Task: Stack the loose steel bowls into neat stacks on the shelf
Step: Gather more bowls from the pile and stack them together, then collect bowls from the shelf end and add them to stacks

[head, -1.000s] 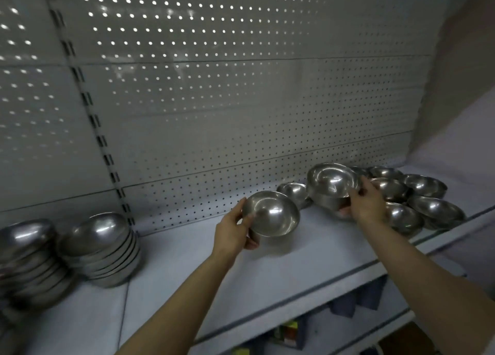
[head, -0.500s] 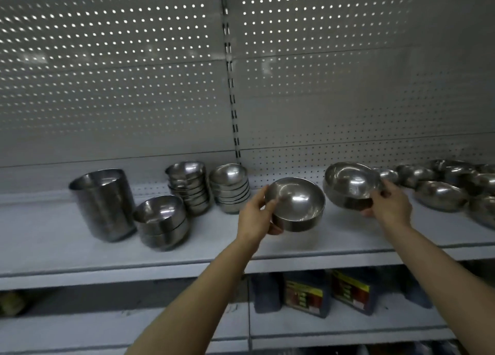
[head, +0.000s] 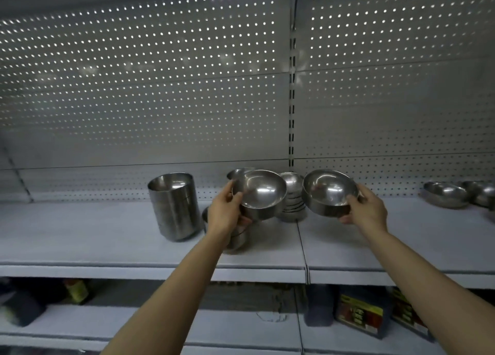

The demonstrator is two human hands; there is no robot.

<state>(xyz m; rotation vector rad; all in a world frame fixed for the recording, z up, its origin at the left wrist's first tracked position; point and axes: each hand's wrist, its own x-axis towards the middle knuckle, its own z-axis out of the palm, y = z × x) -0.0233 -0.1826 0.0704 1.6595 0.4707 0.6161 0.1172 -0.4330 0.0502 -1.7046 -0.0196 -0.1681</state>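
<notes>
My left hand (head: 225, 215) grips one steel bowl (head: 261, 194) by its left rim, held above the shelf (head: 107, 236). Below and behind that hand, a short bowl stack (head: 235, 240) is mostly hidden. My right hand (head: 368, 211) grips a second steel bowl (head: 328, 192) by its right rim, just right of the first. Between the two held bowls a taller stack of bowls (head: 293, 204) stands at the back. Another stack's rim (head: 237, 173) peeks out behind the left bowl. Loose bowls (head: 446, 194) lie at the far right.
A tall steel canister (head: 174, 206) stands left of the stacks. The perforated back panel (head: 160, 86) rises behind the shelf. The lower shelf holds dark packages with yellow labels (head: 360, 310) and blurred items at the left.
The view has swung left, so the stacks and canister now sit in the middle. Both hands have carried their bowls leftward, over the stacks; the loose bowls have slid to the far right.
</notes>
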